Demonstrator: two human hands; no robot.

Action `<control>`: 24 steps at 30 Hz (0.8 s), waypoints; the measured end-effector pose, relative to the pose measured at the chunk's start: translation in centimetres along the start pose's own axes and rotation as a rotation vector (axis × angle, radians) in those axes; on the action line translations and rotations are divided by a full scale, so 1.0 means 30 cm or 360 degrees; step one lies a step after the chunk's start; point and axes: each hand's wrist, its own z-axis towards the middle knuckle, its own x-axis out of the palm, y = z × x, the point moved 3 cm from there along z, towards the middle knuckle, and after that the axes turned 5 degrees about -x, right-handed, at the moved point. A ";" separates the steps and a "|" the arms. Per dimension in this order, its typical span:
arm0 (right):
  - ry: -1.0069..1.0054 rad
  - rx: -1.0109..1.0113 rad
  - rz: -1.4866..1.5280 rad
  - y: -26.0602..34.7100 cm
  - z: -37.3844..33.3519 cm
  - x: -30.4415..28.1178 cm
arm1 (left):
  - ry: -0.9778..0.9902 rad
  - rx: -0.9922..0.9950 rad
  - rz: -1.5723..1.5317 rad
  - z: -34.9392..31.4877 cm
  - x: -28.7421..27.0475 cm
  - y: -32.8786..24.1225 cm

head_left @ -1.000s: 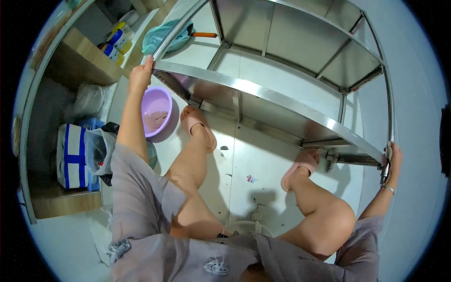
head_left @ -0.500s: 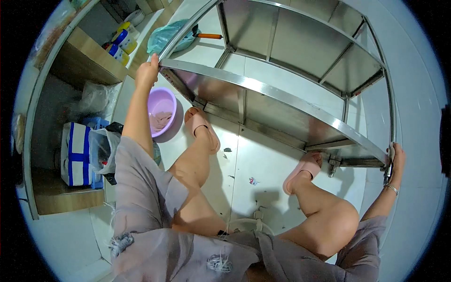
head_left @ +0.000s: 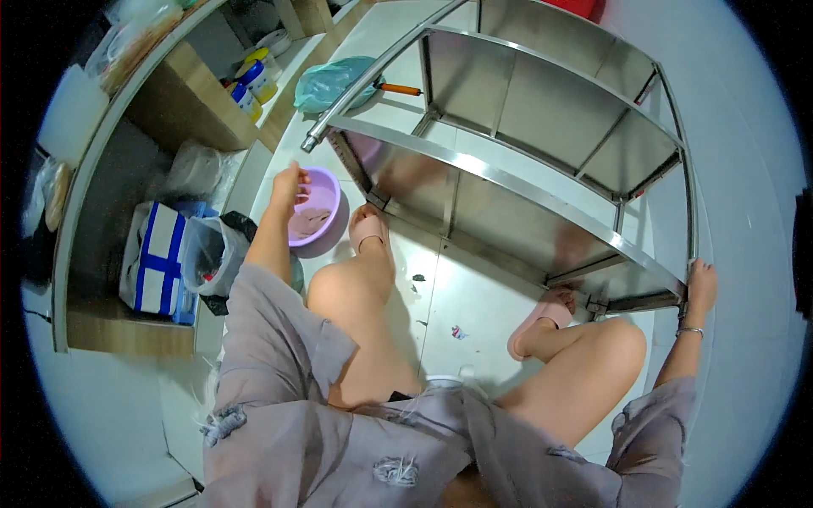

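Note:
A metal shelf rack (head_left: 517,173) lies tipped on the tiled floor ahead of me, its steel shelves facing sideways. My right hand (head_left: 700,284) is closed around the rack's lower right leg. My left hand (head_left: 290,183) is off the rack, a little below the free end of its left leg (head_left: 315,138). Its fingers are loosely apart, with nothing in them. Beneath that hand, on the floor, stands a purple basin (head_left: 337,196) with a wet pinkish cloth (head_left: 310,222) inside.
At the left, a low cabinet (head_left: 127,339) holds a blue-and-white bag (head_left: 159,258), a clear plastic bag (head_left: 213,250) and jars (head_left: 257,82). A green plastic bag (head_left: 330,83) and an orange-handled tool (head_left: 398,89) lie behind the rack. Small scraps (head_left: 458,332) dot the floor between my feet.
My left hand has let go of the rack's left leg and dropped toward the basin. My right hand keeps its hold. The view has shifted slightly.

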 end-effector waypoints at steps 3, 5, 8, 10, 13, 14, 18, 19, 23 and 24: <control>-0.0060 -0.0036 -0.0132 0.075 -0.022 -0.071 | 0.0051 0.0089 0.0465 -0.027 -0.011 0.045; -0.0033 -0.0198 0.0114 0.212 -0.021 -0.158 | 0.0165 0.0131 0.0728 -0.027 -0.004 0.058; 0.0125 -0.0589 0.1026 0.459 0.003 -0.159 | 0.0315 0.0359 0.1030 0.024 0.045 0.099; 0.0312 -0.1029 0.1126 0.723 -0.059 -0.167 | 0.0317 0.0535 0.1145 0.035 0.096 0.136; 0.0626 -0.1232 0.0880 1.094 -0.273 -0.222 | 0.0326 0.0810 0.1490 0.033 0.156 0.152; 0.0615 -0.1360 0.0746 1.173 -0.336 -0.216 | 0.0293 0.0809 0.1613 0.038 0.178 0.152; 0.0298 -0.1538 0.0701 1.334 -0.502 -0.138 | 0.0272 0.0772 0.1762 0.090 0.286 0.171; -0.0019 -0.1691 0.0632 1.349 -0.534 -0.133 | 0.0163 0.0876 0.1775 0.098 0.295 0.176; -0.0276 -0.1624 0.0702 1.345 -0.575 -0.057 | 0.0131 0.0567 0.1891 0.265 0.308 0.295; -0.0315 -0.1608 0.0715 1.339 -0.570 -0.045 | 0.0148 0.0563 0.1884 0.280 0.330 0.297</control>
